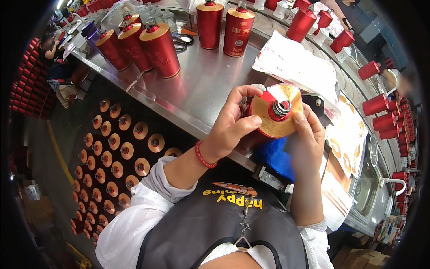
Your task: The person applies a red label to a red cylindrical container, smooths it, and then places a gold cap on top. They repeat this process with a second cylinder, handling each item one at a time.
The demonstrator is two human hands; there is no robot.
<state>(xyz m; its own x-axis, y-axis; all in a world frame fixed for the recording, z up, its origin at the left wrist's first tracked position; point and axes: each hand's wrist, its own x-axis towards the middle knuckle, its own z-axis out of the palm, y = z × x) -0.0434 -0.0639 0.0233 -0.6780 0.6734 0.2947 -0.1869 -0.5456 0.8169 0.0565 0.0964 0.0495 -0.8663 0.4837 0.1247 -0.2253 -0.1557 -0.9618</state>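
Both my hands hold a red bottle (247,141) in front of me, its gold shoulder and open glass neck turned up toward me. My left hand (230,119) is closed round its left side, thumb on the gold shoulder and fingertips at the far rim. From the right, my right hand (311,130) grips it with the thumb on the gold edge; its other fingers are mostly hidden. A gold ring-shaped label (286,123) covers the shoulder round the neck. Near my left fingertips a patch of red shows at the label's far side.
Several red bottles (161,51) stand on the steel table (197,71), scissors (182,40) beside them. White paper (295,58) lies beyond my hands, sheets of gold rings (345,139) to the right. A curved conveyor (354,76) carries bottles. Rows of bottles (116,148) fill the lower left; a sink (365,195) lies right.
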